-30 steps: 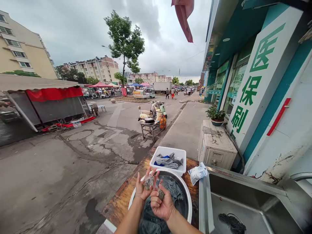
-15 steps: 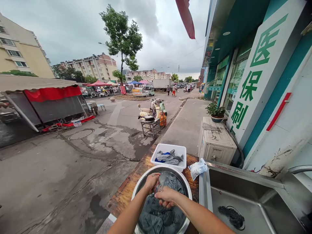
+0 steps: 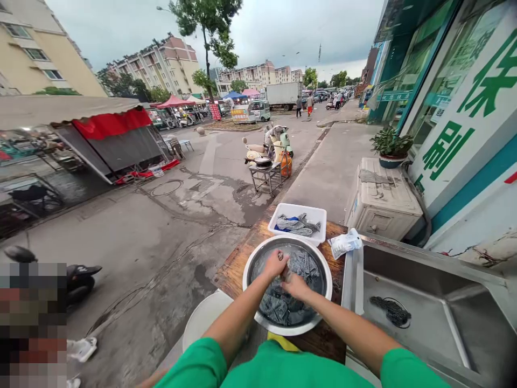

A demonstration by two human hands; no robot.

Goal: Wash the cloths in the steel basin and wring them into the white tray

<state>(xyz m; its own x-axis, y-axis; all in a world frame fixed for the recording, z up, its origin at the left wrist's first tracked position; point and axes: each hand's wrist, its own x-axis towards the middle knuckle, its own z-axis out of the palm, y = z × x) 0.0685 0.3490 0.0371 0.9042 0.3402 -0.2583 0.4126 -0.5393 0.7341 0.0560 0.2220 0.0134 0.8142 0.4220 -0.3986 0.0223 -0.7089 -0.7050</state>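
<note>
Over a round metal basin (image 3: 328, 291) of water, my left hand (image 3: 277, 264) and my right hand (image 3: 295, 285) are closed and pressed close together. A small dark bit shows at the top of my left hand, but what the two hands grip between them is mostly hidden. Grey wet cloth (image 3: 278, 307) lies in the water around and below my hands. Just beyond the basin, a white plastic tub (image 3: 321, 237) holds grey and blue cloths (image 3: 299, 223).
The basin stands on a wooden board (image 3: 230, 269). A white and blue packet (image 3: 345, 243) lies by the metal sink (image 3: 428, 291), which contains a dark scouring clump (image 3: 391, 311). A pale round container (image 3: 202, 318) is at lower left. One person (image 3: 32, 328) is near the left edge.
The view has tilted down and turned left, bringing in my green sleeves and a person at the left. My hands stay together over the basin, with fingers closed.
</note>
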